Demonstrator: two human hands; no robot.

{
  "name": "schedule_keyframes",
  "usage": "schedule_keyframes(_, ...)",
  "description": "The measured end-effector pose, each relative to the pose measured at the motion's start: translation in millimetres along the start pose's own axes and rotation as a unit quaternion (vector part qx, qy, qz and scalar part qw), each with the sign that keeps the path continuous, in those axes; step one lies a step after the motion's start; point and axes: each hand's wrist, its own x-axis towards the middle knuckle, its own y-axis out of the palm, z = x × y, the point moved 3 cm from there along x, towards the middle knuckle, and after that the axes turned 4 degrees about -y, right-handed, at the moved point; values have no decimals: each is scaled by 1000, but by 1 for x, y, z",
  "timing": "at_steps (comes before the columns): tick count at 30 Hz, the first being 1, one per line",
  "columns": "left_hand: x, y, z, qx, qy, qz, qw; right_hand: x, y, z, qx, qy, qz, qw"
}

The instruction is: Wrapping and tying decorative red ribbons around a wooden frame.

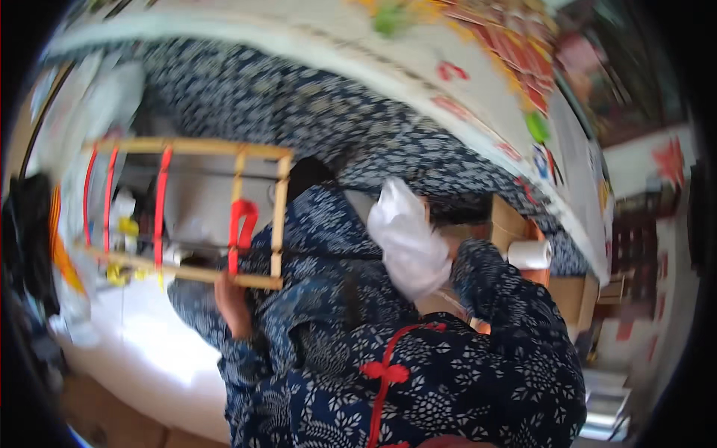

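My left hand (234, 305) is wrapped round the near rail of a light wooden frame (202, 147). Red ribbon strips (162, 201) span the frame's width, and one loose red loop hangs by its right end. The frame is held out over the floor, left of my lap. On the other side, my right hand (452, 248) grips a crumpled white plastic bag (403, 239); bag and sleeve hide most of its fingers. What the bag contains, if anything, cannot be made out. My lap and sleeves are in dark blue cloth with white patterns.
A table (328, 45) with blue-and-white cloth hanging from its edge curves across the far side. A white roll (529, 254) stands by an open cardboard box (508, 224) at my right. Pale floor (149, 336) shows at the left, near a dark bag (30, 239).
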Motion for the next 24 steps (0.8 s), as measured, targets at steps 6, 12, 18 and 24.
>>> schedule_keyframes(6,19,-1,9,8,-19,101,995,28,-134,145,131,324,-91,933)
schedule_keyframes(12,15,-4,4,19,-19,132,991,-20,-421,137,-145,24,-679,719)
schedule_keyframes(18,19,-19,18,-5,-10,87,996,24,-585,54,-456,56,-644,611)
schedule_keyframes(24,11,26,7,34,-20,35,999,122,-557,0,-498,-7,-465,732)
